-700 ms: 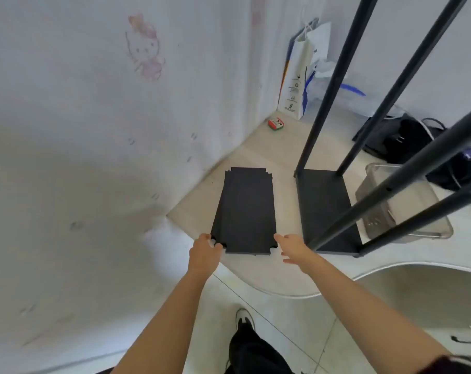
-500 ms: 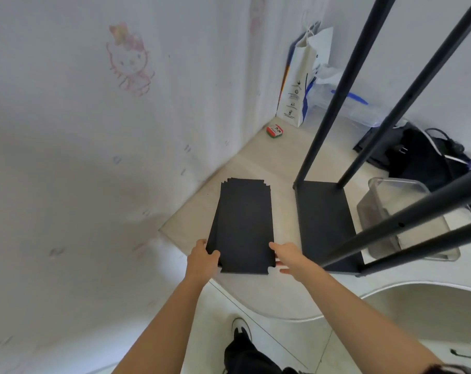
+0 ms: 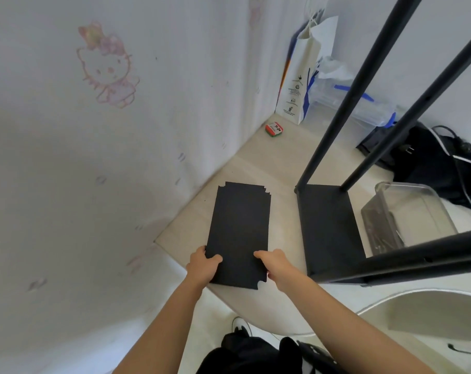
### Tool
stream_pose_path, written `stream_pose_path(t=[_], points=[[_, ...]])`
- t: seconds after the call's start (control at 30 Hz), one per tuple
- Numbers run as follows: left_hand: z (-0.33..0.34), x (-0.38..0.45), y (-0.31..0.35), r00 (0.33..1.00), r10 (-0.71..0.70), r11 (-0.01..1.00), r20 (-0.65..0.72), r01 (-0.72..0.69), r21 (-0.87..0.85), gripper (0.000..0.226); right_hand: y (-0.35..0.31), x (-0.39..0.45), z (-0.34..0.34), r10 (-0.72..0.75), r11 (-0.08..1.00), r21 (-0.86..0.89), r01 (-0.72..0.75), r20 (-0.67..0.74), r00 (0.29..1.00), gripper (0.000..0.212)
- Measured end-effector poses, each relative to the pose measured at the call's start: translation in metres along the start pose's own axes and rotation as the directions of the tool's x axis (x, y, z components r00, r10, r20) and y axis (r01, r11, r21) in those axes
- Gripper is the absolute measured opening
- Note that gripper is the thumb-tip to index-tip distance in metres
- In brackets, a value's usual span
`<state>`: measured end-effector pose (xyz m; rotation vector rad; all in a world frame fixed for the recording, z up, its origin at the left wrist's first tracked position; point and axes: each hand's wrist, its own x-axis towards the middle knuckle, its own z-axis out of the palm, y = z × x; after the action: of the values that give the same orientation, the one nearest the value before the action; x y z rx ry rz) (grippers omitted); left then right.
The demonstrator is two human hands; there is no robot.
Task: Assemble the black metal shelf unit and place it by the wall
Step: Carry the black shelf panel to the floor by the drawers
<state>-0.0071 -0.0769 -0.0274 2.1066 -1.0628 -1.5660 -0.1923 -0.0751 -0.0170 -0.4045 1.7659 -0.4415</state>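
Pale tabletop point(image 3: 277, 168) bears a black shelf panel point(image 3: 241, 233), its six-o'clock corners gripped by left hand point(image 3: 203, 265) and right hand point(image 3: 276, 265), frame point(image 3: 331, 228) at three o'clock.

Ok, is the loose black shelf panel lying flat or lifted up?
Cannot tell. The shelf panel is gripped at its near corners by the left hand and right hand.

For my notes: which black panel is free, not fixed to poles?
The left panel, gripped by both hands; the right panel carries the poles.
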Motion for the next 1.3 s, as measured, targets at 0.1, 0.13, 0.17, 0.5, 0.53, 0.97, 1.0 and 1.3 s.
stream_pose_path(t=[0.1, 0.13, 0.17, 0.5, 0.53, 0.97, 1.0, 1.3], points=[[-0.001, 0.002, 0.003, 1.000, -0.018, 0.996, -0.005, 0.017, -0.090, 0.050, 0.006, -0.002, 0.001, -0.004, 1.000, 0.002, 0.004, 0.019, 1.000, 0.027], [-0.002, 0.003, 0.003, 1.000, -0.025, 0.995, -0.005, 0.024, -0.099, 0.050, 0.007, -0.002, 0.001, -0.013, 1.000, 0.006, 0.013, 0.015, 1.000, 0.030], [-0.003, 0.004, 0.004, 0.999, -0.034, 0.994, 0.002, 0.034, -0.107, 0.049, 0.008, -0.003, 0.001, -0.017, 1.000, 0.015, 0.017, 0.011, 1.000, 0.030], [-0.018, 0.000, -0.007, 0.988, -0.088, 0.972, 0.126, 0.113, -0.208, 0.039, 0.025, -0.013, -0.007, -0.037, 0.992, 0.122, 0.039, -0.012, 0.999, 0.037], [-0.020, -0.001, -0.009, 0.988, -0.074, 0.972, 0.138, 0.103, -0.213, 0.039, 0.027, -0.016, -0.007, -0.024, 0.988, 0.154, 0.023, 0.002, 1.000, 0.040], [-0.036, -0.039, -0.045, 0.981, 0.035, 0.934, 0.190, 0.035, -0.356, 0.029, 0.068, -0.048, 0.010, -0.100, 0.989, 0.111, 0.102, -0.020, 0.995, 0.041], [-0.037, -0.043, -0.051, 0.980, 0.034, 0.930, 0.196, 0.041, -0.365, 0.025, 0.075, -0.053, 0.013, -0.109, 0.986, 0.124, 0.111, -0.027, 0.994, 0.042], [-0.041, -0.088, -0.114, 0.956, 0.072, 0.926, 0.283, 0.041, -0.376, 0.021, 0.160, -0.110, 0.035, -0.135, 0.923, 0.340, 0.181, -0.156, 0.978, 0.043]])
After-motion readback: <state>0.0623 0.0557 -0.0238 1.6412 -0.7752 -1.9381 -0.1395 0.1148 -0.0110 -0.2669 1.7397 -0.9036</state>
